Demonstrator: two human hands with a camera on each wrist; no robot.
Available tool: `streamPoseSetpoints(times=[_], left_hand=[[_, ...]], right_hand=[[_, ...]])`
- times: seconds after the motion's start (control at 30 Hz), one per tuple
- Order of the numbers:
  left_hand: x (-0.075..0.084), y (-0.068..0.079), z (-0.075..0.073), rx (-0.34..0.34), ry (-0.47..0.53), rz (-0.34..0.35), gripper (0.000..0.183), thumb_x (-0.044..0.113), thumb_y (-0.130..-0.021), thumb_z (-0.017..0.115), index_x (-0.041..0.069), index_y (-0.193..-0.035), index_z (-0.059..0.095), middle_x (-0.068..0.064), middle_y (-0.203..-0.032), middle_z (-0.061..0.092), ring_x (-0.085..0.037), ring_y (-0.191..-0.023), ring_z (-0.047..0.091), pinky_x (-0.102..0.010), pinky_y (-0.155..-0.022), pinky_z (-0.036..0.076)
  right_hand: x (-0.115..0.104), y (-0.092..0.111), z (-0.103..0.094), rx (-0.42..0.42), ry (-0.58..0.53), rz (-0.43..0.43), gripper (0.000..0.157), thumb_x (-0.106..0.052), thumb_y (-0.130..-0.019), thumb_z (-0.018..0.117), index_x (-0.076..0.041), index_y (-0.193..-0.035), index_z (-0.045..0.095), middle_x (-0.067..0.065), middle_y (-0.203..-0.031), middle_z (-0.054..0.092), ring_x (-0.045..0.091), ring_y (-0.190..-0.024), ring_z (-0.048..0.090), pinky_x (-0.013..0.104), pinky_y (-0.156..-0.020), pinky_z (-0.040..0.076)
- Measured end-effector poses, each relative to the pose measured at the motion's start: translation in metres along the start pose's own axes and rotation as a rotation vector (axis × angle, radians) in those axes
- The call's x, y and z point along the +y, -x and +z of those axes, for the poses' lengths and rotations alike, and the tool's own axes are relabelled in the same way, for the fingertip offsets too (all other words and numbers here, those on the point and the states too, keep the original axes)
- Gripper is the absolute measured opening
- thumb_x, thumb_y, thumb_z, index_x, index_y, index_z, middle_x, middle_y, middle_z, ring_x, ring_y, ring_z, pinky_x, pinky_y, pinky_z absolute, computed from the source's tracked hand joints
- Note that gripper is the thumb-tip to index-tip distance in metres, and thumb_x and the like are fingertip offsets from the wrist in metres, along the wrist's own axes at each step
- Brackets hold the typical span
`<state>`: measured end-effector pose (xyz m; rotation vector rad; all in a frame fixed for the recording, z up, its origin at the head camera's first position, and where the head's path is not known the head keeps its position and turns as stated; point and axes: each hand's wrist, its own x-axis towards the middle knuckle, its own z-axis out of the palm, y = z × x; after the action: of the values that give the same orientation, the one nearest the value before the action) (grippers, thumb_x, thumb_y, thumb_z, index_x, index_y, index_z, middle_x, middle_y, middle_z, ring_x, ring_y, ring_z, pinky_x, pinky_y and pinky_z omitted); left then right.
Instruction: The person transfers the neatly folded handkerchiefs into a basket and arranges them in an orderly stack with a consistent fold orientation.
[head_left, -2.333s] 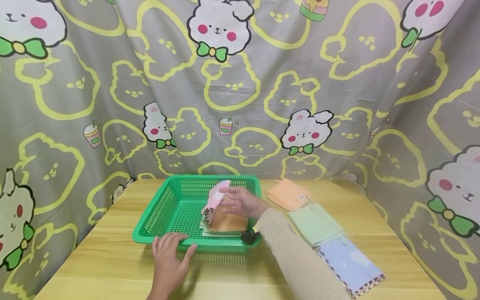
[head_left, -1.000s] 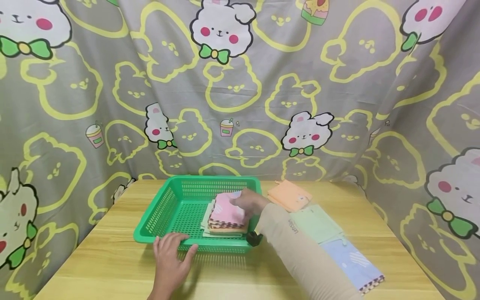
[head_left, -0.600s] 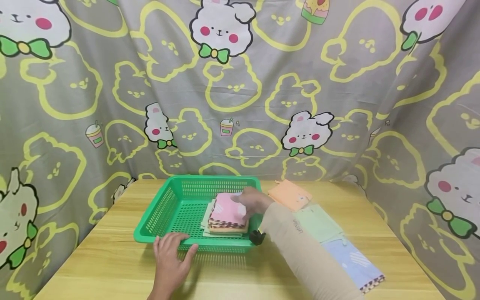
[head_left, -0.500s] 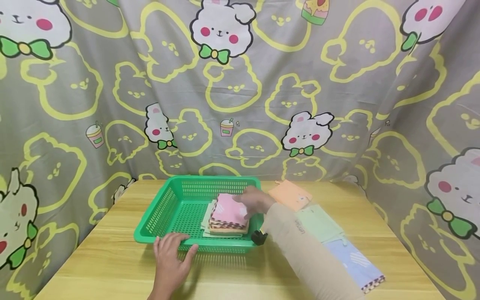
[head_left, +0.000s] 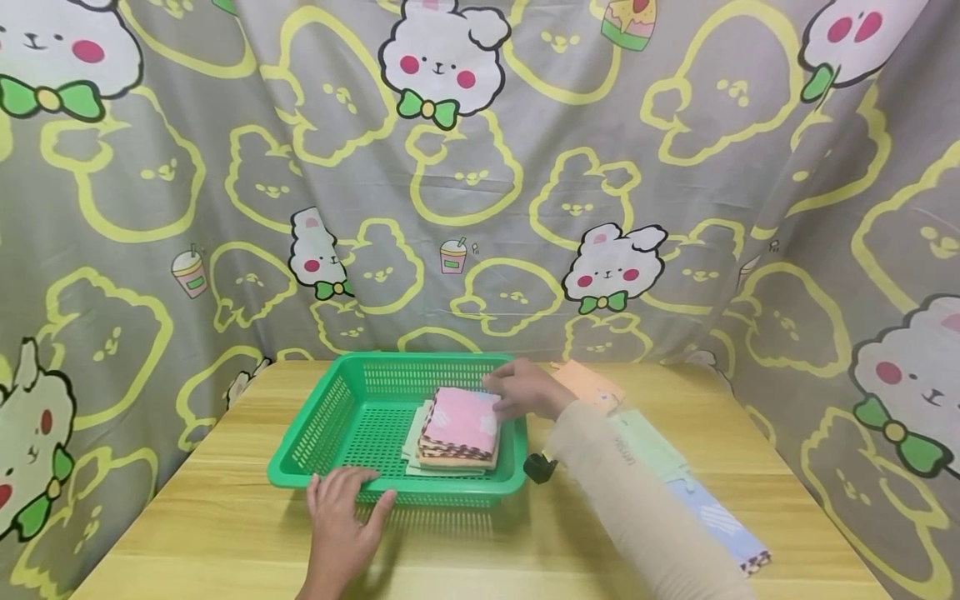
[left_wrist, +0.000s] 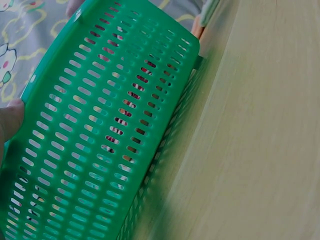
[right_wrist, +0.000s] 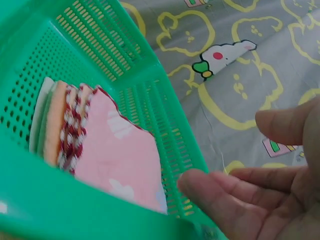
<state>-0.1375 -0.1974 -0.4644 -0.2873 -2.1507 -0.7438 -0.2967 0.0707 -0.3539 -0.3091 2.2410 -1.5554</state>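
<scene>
Right hand (head_left: pixel 525 389) hangs at the basket's (head_left: pixel 288 479) right rim, fingers spread, holding nothing. Just left, inside, the pink cloth (head_left: pixel 459 419) tops the stack (head_left: pixel 456 462); orange cloth (head_left: pixel 588 385) lies right. Left hand (head_left: pixel 345 521), farther from both, rests on the near rim.

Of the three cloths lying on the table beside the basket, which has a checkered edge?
The blue cloth, lowest in the head view. Its near edge shows dark-and-light checks; the visible parts of the green cloth and orange cloth show none.
</scene>
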Motion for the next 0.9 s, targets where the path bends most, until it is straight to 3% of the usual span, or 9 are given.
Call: streamPoseSetpoints(times=[0.13,0.33,0.63,0.9], left_hand=[[0.0,0.001,0.0,0.0,0.0,0.003,0.031,0.019,-0.074,0.078,0.002,-0.096,0.065,-0.015,-0.102,0.065,-0.037,-0.107,0.05,-0.069,-0.1,0.013],[0.0,0.0,0.001,-0.003,0.002,0.003,0.03,0.019,-0.075,0.077,0.001,-0.096,0.065,-0.015,-0.102,0.065,-0.038,-0.107,0.05,-0.068,-0.1,0.012],[0.001,0.0,-0.001,0.001,0.001,-0.002,0.03,0.02,-0.075,0.077,0.001,-0.096,0.065,-0.015,-0.101,0.065,-0.04,-0.106,0.05,-0.068,-0.1,0.012],[-0.002,0.0,0.002,0.007,0.003,0.006,0.031,0.019,-0.074,0.077,0.001,-0.096,0.065,-0.016,-0.101,0.065,-0.039,-0.106,0.05,-0.068,-0.1,0.012]], right_hand=[[0.003,0.0,-0.013,-0.011,-0.058,-0.046,0.048,-0.018,-0.1,0.055,0.01,-0.137,0.042,0.026,-0.126,0.057,0.04,-0.105,0.062,0.041,-0.077,0.056],[0.011,-0.001,-0.035,0.071,-0.095,-0.1,0.045,-0.02,-0.099,0.056,0.008,-0.134,0.049,0.025,-0.118,0.062,0.033,-0.1,0.065,0.045,-0.086,0.052],[0.036,-0.002,-0.063,0.188,-0.144,-0.102,0.046,-0.021,-0.099,0.054,0.01,-0.132,0.046,0.027,-0.123,0.058,0.035,-0.106,0.063,0.047,-0.094,0.047],[0.061,-0.004,-0.086,0.335,-0.186,-0.062,0.047,-0.018,-0.098,0.053,0.009,-0.136,0.044,0.026,-0.128,0.055,0.022,-0.096,0.065,0.037,-0.088,0.051]])
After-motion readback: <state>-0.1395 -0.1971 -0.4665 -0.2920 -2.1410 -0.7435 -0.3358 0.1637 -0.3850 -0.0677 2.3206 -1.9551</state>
